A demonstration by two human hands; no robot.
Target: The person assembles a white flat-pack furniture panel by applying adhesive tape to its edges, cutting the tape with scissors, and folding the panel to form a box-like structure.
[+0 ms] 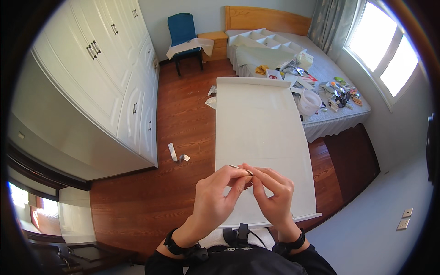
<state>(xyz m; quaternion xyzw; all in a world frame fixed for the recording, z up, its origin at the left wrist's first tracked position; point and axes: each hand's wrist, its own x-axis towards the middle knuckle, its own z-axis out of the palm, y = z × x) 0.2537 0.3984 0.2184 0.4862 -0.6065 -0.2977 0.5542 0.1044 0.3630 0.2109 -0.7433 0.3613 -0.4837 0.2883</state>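
My left hand (214, 192) and my right hand (275, 189) meet in front of me, thumbs and fingertips pinched together. Between them is a small, thin, dark curved piece (249, 173), too small to name and partly covered by the fingers. A slim pale tip also sticks out by the left forefinger. Both hands are held over the near part of a long white board-like surface (261, 119) with a raised far edge. Dark straps circle both wrists.
Right of the board, a bed (337, 120) carries a white compartmented frame (266, 40), a white bucket (310, 102) and assorted small items. White wardrobes (98, 78) line the left. A blue chair (182, 30) stands at the back. Scraps (172, 151) lie on the wooden floor.
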